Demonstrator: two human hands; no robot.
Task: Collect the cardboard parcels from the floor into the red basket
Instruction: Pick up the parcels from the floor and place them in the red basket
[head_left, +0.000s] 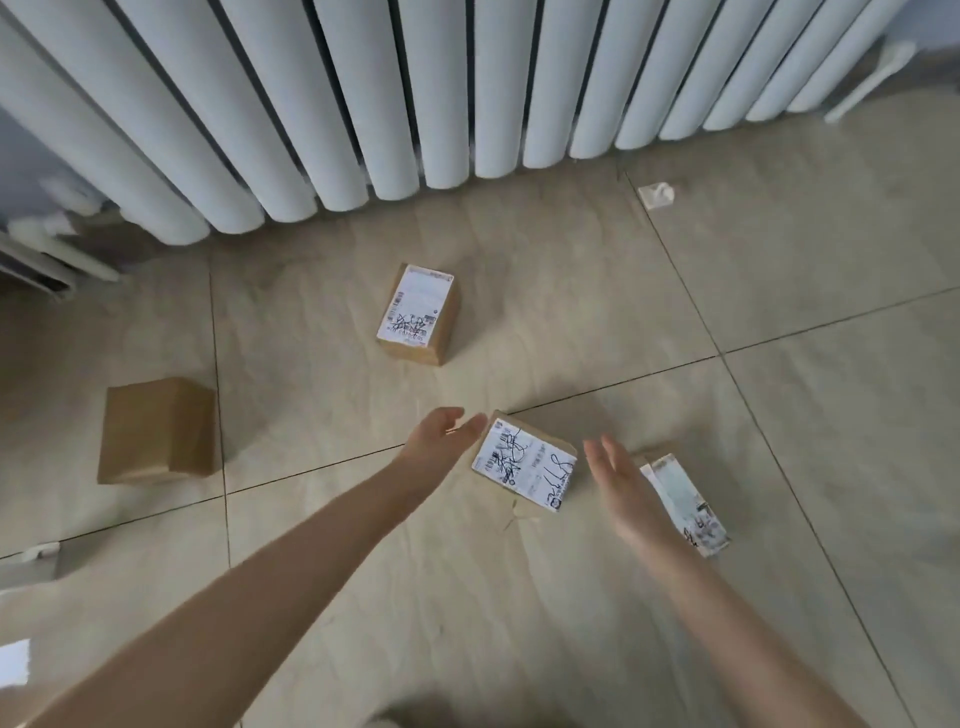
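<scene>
Several cardboard parcels lie on the tiled floor. A labelled parcel (524, 465) sits in the middle, between my hands. My left hand (441, 434) is open just left of it, fingers nearly touching its corner. My right hand (626, 491) is open to its right, a short gap away. Partly behind my right hand lies another labelled parcel (688, 506). A third labelled parcel (420, 313) stands farther off, near the radiator. A plain brown parcel (158, 431) rests at the left. The red basket is not in view.
A white column radiator (415, 93) runs along the far wall above the floor. A small crumpled white scrap (657, 195) lies at its foot on the right. White pipes (47, 260) sit at the far left.
</scene>
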